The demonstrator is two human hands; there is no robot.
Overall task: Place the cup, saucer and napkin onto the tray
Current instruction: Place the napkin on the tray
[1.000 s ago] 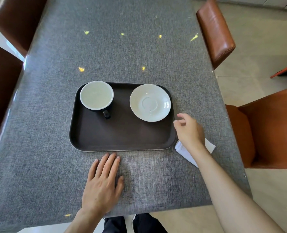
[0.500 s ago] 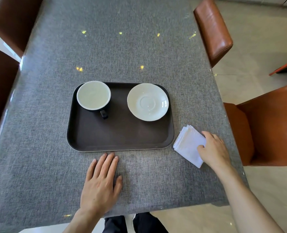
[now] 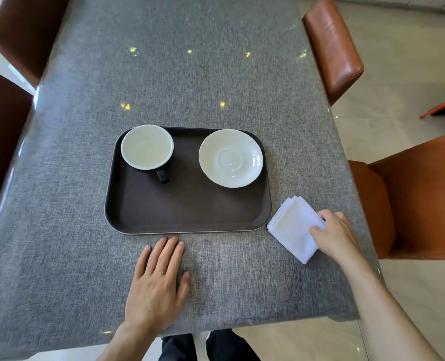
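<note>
A dark brown tray [image 3: 190,212] lies on the grey table. A dark cup [image 3: 147,147] with a pale inside stands in its far left corner, handle toward me. A white saucer [image 3: 231,158] rests in the tray's far right corner. A folded white napkin [image 3: 293,226] lies on the table just right of the tray's near right corner. My right hand [image 3: 334,234] pinches the napkin's right edge, thumb on top and fingers at the far side. My left hand [image 3: 156,280] lies flat on the table, fingertips just short of the tray's near edge.
Brown leather chairs stand around the table: two on the right [image 3: 333,48] [image 3: 419,199] and two on the left [image 3: 21,35]. The table's near edge [image 3: 216,332] runs just behind my left wrist. Tiled floor shows to the right.
My right hand moved from beside the tray's right edge down to the napkin's right side, uncovering the napkin, and now grips its edge. My left hand stayed flat.
</note>
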